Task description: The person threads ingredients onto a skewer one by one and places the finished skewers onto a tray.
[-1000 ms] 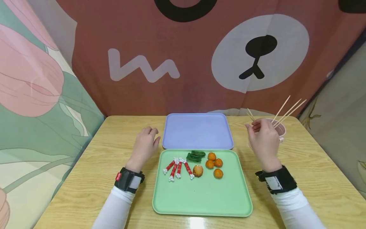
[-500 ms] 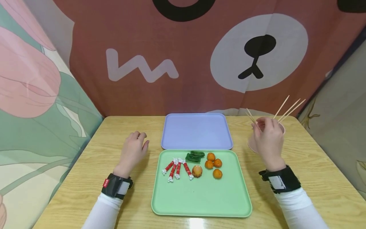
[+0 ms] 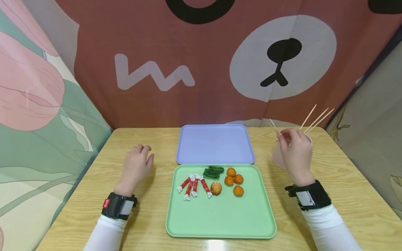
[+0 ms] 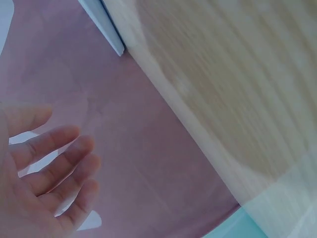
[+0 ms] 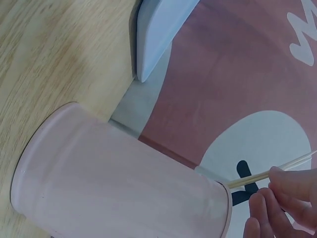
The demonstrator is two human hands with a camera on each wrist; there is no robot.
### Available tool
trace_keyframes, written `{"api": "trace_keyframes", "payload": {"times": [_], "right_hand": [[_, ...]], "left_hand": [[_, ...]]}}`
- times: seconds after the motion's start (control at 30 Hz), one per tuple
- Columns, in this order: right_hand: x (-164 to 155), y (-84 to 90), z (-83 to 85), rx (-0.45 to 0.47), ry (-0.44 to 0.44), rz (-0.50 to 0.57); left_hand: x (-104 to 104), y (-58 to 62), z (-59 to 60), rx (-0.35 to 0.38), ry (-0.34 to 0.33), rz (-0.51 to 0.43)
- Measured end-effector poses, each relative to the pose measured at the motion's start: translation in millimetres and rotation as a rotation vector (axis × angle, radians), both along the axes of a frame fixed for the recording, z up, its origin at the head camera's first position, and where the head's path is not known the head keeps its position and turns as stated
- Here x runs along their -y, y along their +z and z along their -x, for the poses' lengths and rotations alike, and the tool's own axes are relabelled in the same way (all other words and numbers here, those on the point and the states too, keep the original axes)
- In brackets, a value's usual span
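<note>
At the right of the head view, my right hand (image 3: 296, 155) is at the mouth of a pale pink cup (image 3: 277, 157) that holds several thin bamboo skewers (image 3: 317, 120). In the right wrist view, thumb and fingertips pinch the skewers (image 5: 250, 179) just above the cup's rim; their lower ends are hidden inside. My left hand (image 3: 135, 169) hovers over the table at the left, fingers loosely bent, holding nothing. A green tray (image 3: 220, 219) in the middle carries red-and-white stick-shaped pieces (image 3: 195, 185), dark green pieces (image 3: 213, 171), orange balls (image 3: 238, 190) and a browned round piece (image 3: 216, 188).
Behind the green tray, a bare lavender tray (image 3: 216, 144) lies against its far edge. The wooden table (image 3: 150, 216) ends at a brown cloth backdrop (image 3: 204, 104) with a cartoon face. Patterned cloth (image 3: 84, 125) hangs on the left side.
My left hand has moved left and slightly toward me, away from the trays. My right hand has shifted a little right at the cup, its fingertips now closing on the skewers.
</note>
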State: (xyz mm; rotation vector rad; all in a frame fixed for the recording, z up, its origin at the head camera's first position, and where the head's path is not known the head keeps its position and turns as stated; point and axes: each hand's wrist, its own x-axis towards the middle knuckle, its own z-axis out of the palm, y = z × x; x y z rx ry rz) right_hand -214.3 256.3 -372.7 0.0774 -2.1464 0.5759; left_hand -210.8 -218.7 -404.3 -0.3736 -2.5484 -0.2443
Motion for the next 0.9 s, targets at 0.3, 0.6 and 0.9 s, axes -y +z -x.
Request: {"api": "trace_keyframes", "payload": {"times": [0.3, 0.6, 0.9], "right_hand": [[0.6, -0.9, 1.1, 0.007, 0.025, -0.014], [1.6, -0.6, 0.1, 0.031, 0.017, -0.013], [3.8, 4.8, -1.6, 0.027, 0.007, 0.027]], "left_hand": [[1.6, 4.4, -2.6, 0.006, 0.02, 0.011], [-2.0, 5.3, -2.5, -0.004, 0.022, 0.027], [-9.1, 8.6, 1.3, -0.047, -0.018, 0.028]]}}
